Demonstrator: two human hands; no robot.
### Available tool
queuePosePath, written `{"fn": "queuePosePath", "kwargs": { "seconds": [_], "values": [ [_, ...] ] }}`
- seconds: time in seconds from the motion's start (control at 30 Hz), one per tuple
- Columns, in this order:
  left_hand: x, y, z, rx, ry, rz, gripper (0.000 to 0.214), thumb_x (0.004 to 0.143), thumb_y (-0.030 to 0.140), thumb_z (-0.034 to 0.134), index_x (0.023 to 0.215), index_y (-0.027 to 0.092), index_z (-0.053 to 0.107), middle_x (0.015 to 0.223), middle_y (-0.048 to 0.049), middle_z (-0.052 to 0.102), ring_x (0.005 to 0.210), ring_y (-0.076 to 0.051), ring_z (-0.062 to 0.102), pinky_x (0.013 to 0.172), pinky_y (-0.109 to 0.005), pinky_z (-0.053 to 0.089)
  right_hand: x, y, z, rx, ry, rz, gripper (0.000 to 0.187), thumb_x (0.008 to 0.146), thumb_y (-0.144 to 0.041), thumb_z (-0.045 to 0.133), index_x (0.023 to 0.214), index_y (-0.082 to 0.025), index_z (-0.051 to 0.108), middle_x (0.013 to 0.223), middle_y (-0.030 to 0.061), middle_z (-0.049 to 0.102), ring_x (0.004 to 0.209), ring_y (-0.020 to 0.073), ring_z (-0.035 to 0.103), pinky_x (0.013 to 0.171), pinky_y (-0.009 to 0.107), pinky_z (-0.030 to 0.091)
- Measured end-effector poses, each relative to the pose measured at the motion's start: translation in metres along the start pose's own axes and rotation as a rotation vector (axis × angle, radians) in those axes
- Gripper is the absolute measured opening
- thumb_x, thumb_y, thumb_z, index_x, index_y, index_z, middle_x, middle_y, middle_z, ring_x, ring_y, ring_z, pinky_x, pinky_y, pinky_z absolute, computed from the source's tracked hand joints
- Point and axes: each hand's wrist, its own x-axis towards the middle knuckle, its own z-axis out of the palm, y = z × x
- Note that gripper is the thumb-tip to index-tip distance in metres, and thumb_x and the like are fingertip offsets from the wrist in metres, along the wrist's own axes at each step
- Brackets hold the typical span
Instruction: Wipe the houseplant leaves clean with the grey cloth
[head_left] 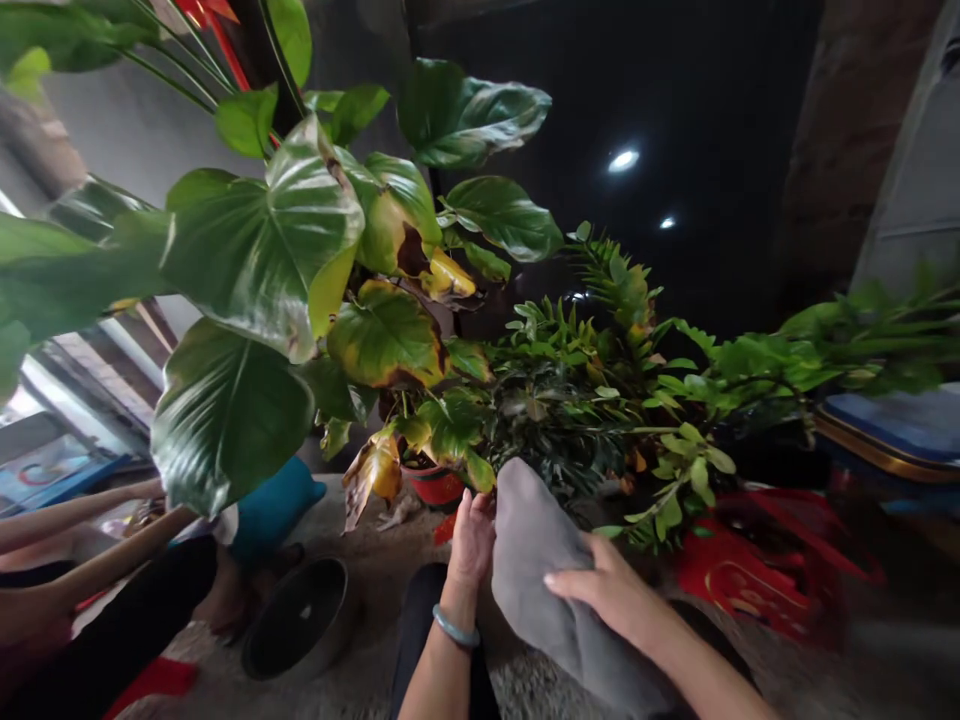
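Note:
A grey cloth [536, 560] hangs in front of me, draped down toward my right forearm. My right hand [604, 590] grips it from the right side, thumb lying across the fabric. Just left of the cloth is my left hand [472, 540], palm up with its fingers stretched upward, a pale bangle [455, 628] around its wrist. Its fingertips come close to a green-yellow leaf [480, 470]; whether they touch it I cannot tell. That leaf belongs to a large-leaved plant [262, 230], with several leaves browned at the edges, above a red pot [433, 485].
Finer-leaved green plants [570, 380] spread behind the cloth and to the right. A dark basin [296, 620] sits on the floor at left, near another person's arms [97, 570]. Red bags [772, 570] and a blue-lidded container [892, 425] stand at right.

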Motion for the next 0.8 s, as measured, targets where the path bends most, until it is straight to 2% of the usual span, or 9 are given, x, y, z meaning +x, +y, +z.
{"fn": "queuePosePath", "kwargs": {
  "seconds": [0.1,0.23,0.3,0.37,0.5,0.57,0.63,0.73,0.8],
  "values": [
    [0.000,-0.001,-0.003,-0.007,0.047,0.013,0.033,0.080,0.049,0.061,0.083,0.017,0.070,0.084,-0.0075,0.073,0.086,-0.025,0.065,0.080,-0.037,0.049,-0.009,-0.039,-0.023,0.055,0.114,-0.146,0.040,0.052,-0.037,0.076,0.086,-0.016,0.074,0.086,0.0096,0.078,0.085,0.0326,0.071,0.076,0.040,0.054],
    [0.002,-0.003,-0.005,0.017,0.131,0.034,0.032,0.082,0.047,0.060,0.081,0.016,0.068,0.079,-0.0063,0.068,0.073,-0.020,0.061,0.066,-0.033,0.046,0.031,-0.085,-0.022,0.094,0.341,-0.481,0.039,0.058,-0.045,0.076,0.086,-0.017,0.073,0.089,0.0099,0.078,0.089,0.0314,0.070,0.081,0.039,0.052],
    [0.002,-0.003,-0.004,0.041,0.128,0.023,0.035,0.081,0.049,0.060,0.083,0.015,0.069,0.080,-0.0073,0.068,0.074,-0.022,0.061,0.070,-0.035,0.047,0.047,-0.075,-0.008,0.072,0.280,-0.431,0.034,0.060,-0.039,0.075,0.086,-0.018,0.073,0.090,0.0095,0.078,0.089,0.0301,0.070,0.082,0.038,0.052],
    [0.001,-0.003,-0.003,0.052,0.079,0.014,0.039,0.079,0.053,0.061,0.084,0.015,0.070,0.084,-0.0090,0.071,0.083,-0.025,0.064,0.079,-0.038,0.047,0.046,-0.045,0.005,-0.009,0.142,-0.247,0.026,0.058,-0.029,0.072,0.081,-0.018,0.073,0.087,0.0098,0.078,0.086,0.0304,0.070,0.080,0.038,0.053],
    [-0.002,-0.001,0.000,0.018,0.006,-0.003,0.040,0.075,0.057,0.065,0.082,0.018,0.070,0.092,-0.0091,0.074,0.099,-0.029,0.065,0.092,-0.039,0.045,0.008,0.011,0.002,-0.126,0.053,-0.048,0.030,0.050,-0.021,0.072,0.080,-0.017,0.074,0.088,0.0095,0.077,0.090,0.0326,0.069,0.082,0.040,0.052],
    [-0.003,-0.001,0.000,0.015,0.012,-0.012,0.038,0.076,0.054,0.065,0.082,0.017,0.070,0.091,-0.0088,0.073,0.096,-0.028,0.066,0.089,-0.038,0.047,-0.007,0.006,-0.013,-0.063,0.047,-0.069,0.034,0.048,-0.025,0.074,0.081,-0.017,0.075,0.086,0.0079,0.077,0.087,0.0323,0.069,0.080,0.040,0.053],
    [-0.003,-0.002,-0.001,0.036,0.042,0.001,0.037,0.079,0.052,0.062,0.083,0.017,0.070,0.089,-0.0085,0.072,0.088,-0.025,0.065,0.080,-0.035,0.048,-0.006,-0.019,-0.030,0.049,0.088,-0.131,0.036,0.047,-0.032,0.078,0.080,-0.016,0.074,0.080,0.0071,0.077,0.081,0.0313,0.069,0.076,0.039,0.054],
    [-0.004,-0.004,0.000,0.084,0.105,0.045,0.037,0.081,0.051,0.060,0.086,0.016,0.071,0.088,-0.0073,0.069,0.079,-0.020,0.061,0.068,-0.032,0.047,0.018,-0.059,-0.044,0.318,0.298,-0.222,0.038,0.048,-0.036,0.081,0.079,-0.016,0.072,0.075,0.0062,0.076,0.075,0.0286,0.070,0.071,0.036,0.055],
    [-0.006,-0.005,0.002,0.107,0.123,0.074,0.036,0.081,0.050,0.061,0.089,0.017,0.071,0.091,-0.0071,0.067,0.078,-0.019,0.058,0.067,-0.032,0.046,0.035,-0.065,-0.041,0.549,0.329,-0.173,0.032,0.053,-0.031,0.078,0.080,-0.017,0.070,0.073,0.0065,0.076,0.073,0.0270,0.070,0.067,0.034,0.056]
  ]
}}
